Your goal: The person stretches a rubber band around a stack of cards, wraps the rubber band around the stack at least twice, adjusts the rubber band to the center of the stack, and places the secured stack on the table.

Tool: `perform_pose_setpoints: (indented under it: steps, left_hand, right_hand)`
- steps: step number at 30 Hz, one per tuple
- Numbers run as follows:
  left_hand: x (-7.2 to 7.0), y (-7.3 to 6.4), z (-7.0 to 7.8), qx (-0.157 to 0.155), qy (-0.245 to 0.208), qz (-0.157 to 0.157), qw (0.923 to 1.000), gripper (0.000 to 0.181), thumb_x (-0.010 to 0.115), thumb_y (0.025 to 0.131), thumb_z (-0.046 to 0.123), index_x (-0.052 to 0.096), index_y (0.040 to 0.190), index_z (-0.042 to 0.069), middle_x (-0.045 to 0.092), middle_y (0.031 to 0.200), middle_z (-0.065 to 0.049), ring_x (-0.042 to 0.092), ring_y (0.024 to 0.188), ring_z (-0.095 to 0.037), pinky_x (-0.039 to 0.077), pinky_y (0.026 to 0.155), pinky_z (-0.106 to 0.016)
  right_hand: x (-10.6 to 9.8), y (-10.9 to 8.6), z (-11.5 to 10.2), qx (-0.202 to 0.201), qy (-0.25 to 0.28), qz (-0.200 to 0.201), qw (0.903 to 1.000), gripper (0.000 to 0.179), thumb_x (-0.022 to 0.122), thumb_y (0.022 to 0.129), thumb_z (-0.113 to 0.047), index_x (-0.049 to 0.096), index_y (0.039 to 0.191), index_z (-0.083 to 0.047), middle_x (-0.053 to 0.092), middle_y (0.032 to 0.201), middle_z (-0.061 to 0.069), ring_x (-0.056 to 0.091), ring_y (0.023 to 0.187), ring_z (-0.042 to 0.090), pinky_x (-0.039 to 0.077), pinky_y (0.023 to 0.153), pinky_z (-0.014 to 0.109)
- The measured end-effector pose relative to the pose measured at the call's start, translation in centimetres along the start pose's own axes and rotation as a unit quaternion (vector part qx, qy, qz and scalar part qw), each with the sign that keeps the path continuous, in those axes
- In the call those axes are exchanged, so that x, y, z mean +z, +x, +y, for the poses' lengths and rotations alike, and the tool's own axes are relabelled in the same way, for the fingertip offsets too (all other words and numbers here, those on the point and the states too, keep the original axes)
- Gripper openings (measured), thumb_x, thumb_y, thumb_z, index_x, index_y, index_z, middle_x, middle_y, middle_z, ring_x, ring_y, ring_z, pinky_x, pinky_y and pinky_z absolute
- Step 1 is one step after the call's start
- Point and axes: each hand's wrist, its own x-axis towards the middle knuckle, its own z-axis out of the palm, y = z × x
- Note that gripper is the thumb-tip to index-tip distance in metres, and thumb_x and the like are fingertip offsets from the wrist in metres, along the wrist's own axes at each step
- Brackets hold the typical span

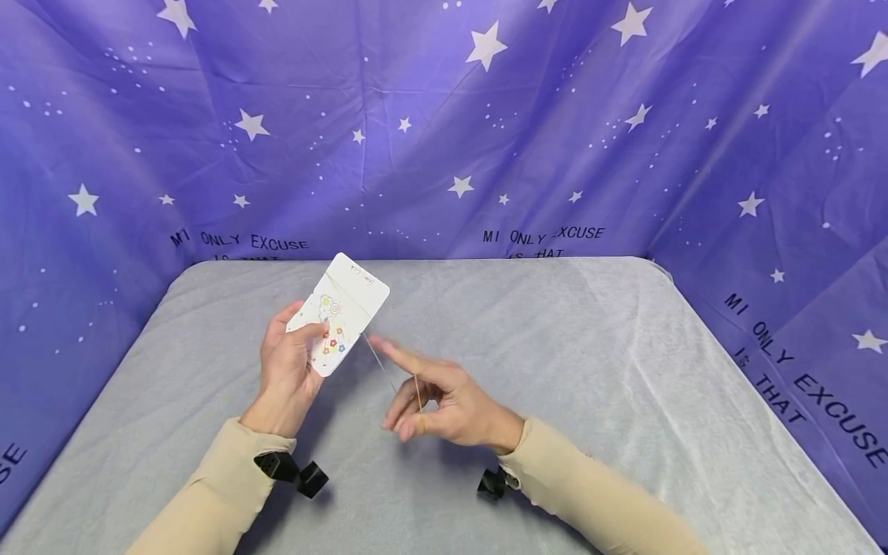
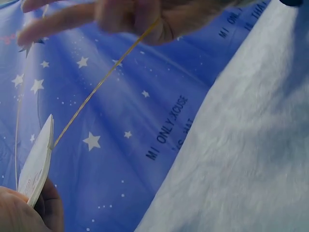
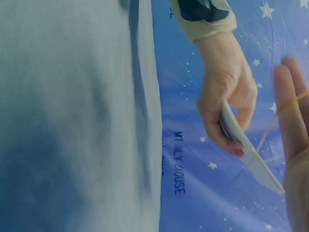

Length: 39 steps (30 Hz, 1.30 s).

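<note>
My left hand (image 1: 287, 370) grips a small white notebook (image 1: 357, 289) by its lower left part, thumb across the cover. Coloured flowers and a sun-like drawing decorate that cover. In the left wrist view the notebook (image 2: 37, 159) shows edge-on, thin and layered. A tan rubber band (image 2: 101, 82) stretches from it to my right hand (image 1: 451, 401), which holds the band looped over its spread fingers and thumb. That hand is to the right of the notebook, with the index finger pointing at its edge. In the right wrist view the band (image 3: 292, 101) crosses the fingers.
Grey cloth (image 1: 590, 347) covers the table beneath both hands. A purple curtain (image 1: 430, 92) with white stars and black lettering hangs behind and along both sides. Black wrist cameras hang below the beige sleeves (image 1: 222, 482).
</note>
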Motion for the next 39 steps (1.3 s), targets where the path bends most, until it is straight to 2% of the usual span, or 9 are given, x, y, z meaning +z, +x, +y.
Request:
perform_pose_setpoints:
  steps: [8,13,19,22,25,27,29,35,39]
  left_hand:
    - [0.4,-1.1,-0.4,-0.033,0.000,-0.012,0.9994,0.053,0.043,0.083,-0.022,0.038,0.126,0.008,0.048,0.123,-0.012,0.063,0.095,-0.019,0.058,0.076,-0.031]
    - [0.7,-1.7,-0.8,0.036,0.008,0.002,0.9993,0.054,0.047,0.079,-0.023,0.042,0.122,0.010,0.050,0.121,-0.013,0.063,0.097,-0.022,0.058,0.072,-0.031]
    - [1.1,-2.5,-1.6,0.219,-0.006,-0.034,0.9750,0.061,0.050,0.070,-0.031,0.046,0.119,0.005,0.054,0.111,-0.019,0.063,0.090,-0.025,0.059,0.065,-0.029]
    - [1.3,-3.0,-1.9,0.295,0.019,-0.052,0.9541,0.060,0.052,0.068,-0.031,0.048,0.119,0.000,0.055,0.107,-0.021,0.064,0.082,-0.024,0.059,0.060,-0.028]
    - [1.2,-3.3,-1.9,0.340,0.050,-0.060,0.9370,0.058,0.053,0.069,-0.028,0.049,0.121,-0.003,0.056,0.106,-0.021,0.064,0.077,-0.024,0.058,0.058,-0.027]
    - [1.0,-3.4,-1.9,0.375,0.086,-0.061,0.9212,0.056,0.056,0.070,-0.025,0.051,0.120,-0.002,0.058,0.104,-0.019,0.065,0.073,-0.022,0.057,0.055,-0.025]
    - [0.8,-3.4,-2.0,0.424,0.116,-0.081,0.8946,0.052,0.057,0.069,-0.023,0.052,0.118,-0.005,0.059,0.103,-0.018,0.065,0.071,-0.019,0.057,0.054,-0.024]
    - [0.6,-3.3,-2.8,0.591,0.145,-0.193,0.7699,0.039,0.061,0.068,-0.020,0.048,0.105,-0.020,0.063,0.091,-0.022,0.069,0.079,-0.018,0.058,0.062,-0.022]
    - [1.2,-3.4,-2.9,0.645,0.111,-0.237,0.7183,0.030,0.064,0.072,-0.015,0.050,0.097,-0.019,0.064,0.085,-0.024,0.068,0.079,-0.018,0.057,0.065,-0.020]
  right_hand:
    - [1.3,0.8,-1.0,-0.080,-0.120,0.035,0.9889,0.085,0.057,0.091,-0.038,0.006,0.153,-0.009,0.004,0.160,0.008,0.066,0.084,0.037,0.058,0.059,0.023]
    - [0.5,0.1,0.0,0.024,0.019,0.159,0.9868,0.086,0.053,0.096,-0.040,-0.006,0.153,-0.013,0.000,0.160,0.011,0.067,0.090,0.032,0.058,0.052,0.040]
    - [-0.4,0.4,-0.5,0.145,0.231,0.272,0.9228,0.072,0.044,0.100,-0.043,-0.002,0.153,-0.032,0.003,0.160,0.005,0.068,0.093,0.030,0.059,0.057,0.039]
    - [-0.9,0.6,-0.9,0.196,0.296,0.286,0.8900,0.070,0.041,0.100,-0.047,-0.002,0.153,-0.034,0.006,0.160,0.007,0.069,0.088,0.029,0.059,0.056,0.032]
    - [-1.4,0.6,-0.9,0.236,0.331,0.270,0.8728,0.072,0.038,0.098,-0.053,-0.003,0.153,-0.032,0.011,0.158,0.012,0.069,0.080,0.025,0.057,0.052,0.027]
    - [-1.7,0.5,-0.9,0.258,0.341,0.256,0.8667,0.076,0.038,0.097,-0.057,-0.003,0.154,-0.029,0.016,0.157,0.015,0.069,0.075,0.023,0.056,0.049,0.024]
    - [-2.0,0.4,-0.8,0.276,0.344,0.247,0.8630,0.078,0.038,0.095,-0.060,-0.001,0.154,-0.026,0.023,0.154,0.017,0.069,0.070,0.021,0.055,0.048,0.022]
    - [-3.1,0.0,-0.5,0.296,0.357,0.256,0.8481,0.080,0.039,0.095,-0.060,0.009,0.154,-0.015,0.041,0.137,0.015,0.068,0.063,0.019,0.053,0.045,0.019]
    - [-3.5,-0.2,-0.5,0.274,0.368,0.251,0.8523,0.076,0.041,0.095,-0.057,0.017,0.150,-0.011,0.044,0.130,0.015,0.067,0.061,0.020,0.051,0.043,0.020]
